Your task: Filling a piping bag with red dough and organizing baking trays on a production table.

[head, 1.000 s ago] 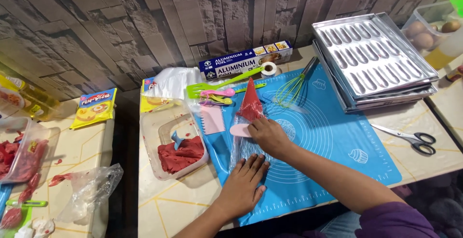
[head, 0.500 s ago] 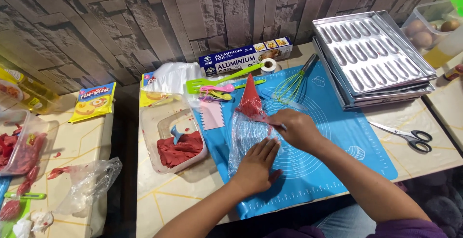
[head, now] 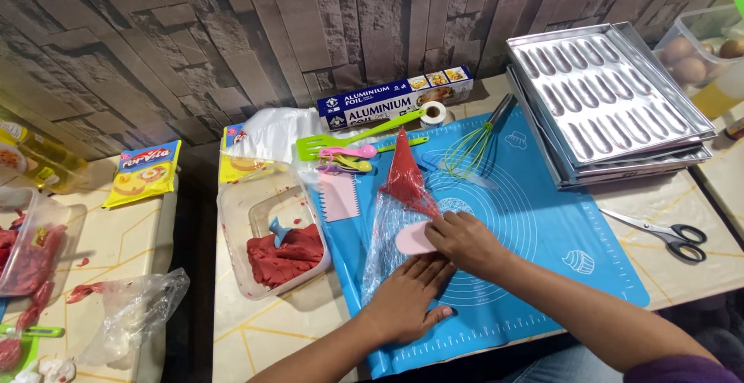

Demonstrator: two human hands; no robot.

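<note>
Nearest the camera, the left hand (head: 408, 304) lies flat, its grip spread open, pinning the wide end of a clear piping bag (head: 395, 220) to the blue silicone mat (head: 542, 236) on the tiled surface (head: 263, 329). Just beyond it, the right hand (head: 465, 242) has its grip clamped on a pink scraper (head: 413, 239), whose edge presses across the bag. The bag lies lengthwise on the mat, red dough packed into its tip, which points away from the person. Left of the mat sits a clear container (head: 271, 236) of red dough. Scissors (head: 666, 236) lie to the right. Farther back rest a whisk (head: 473, 146), a green spatula (head: 356, 136), stacked metal trays (head: 612, 104) and a foil box (head: 395, 102).
</note>
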